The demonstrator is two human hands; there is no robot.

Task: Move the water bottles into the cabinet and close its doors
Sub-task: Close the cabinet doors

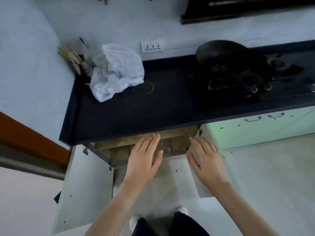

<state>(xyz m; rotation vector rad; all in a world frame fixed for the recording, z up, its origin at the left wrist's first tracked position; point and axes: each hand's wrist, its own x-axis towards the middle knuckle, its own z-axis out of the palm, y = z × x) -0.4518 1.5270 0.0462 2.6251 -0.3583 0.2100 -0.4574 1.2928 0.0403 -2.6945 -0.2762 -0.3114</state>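
The left hand (144, 159) reaches forward with a flat, spread grip, fingers against a clear water bottle (162, 147) at the cabinet (144, 142) mouth under the black desk (136, 113). The left door (85, 184) swings wide open. The right hand (207, 160), fingers apart, grasps nothing beside the right door (201, 188).
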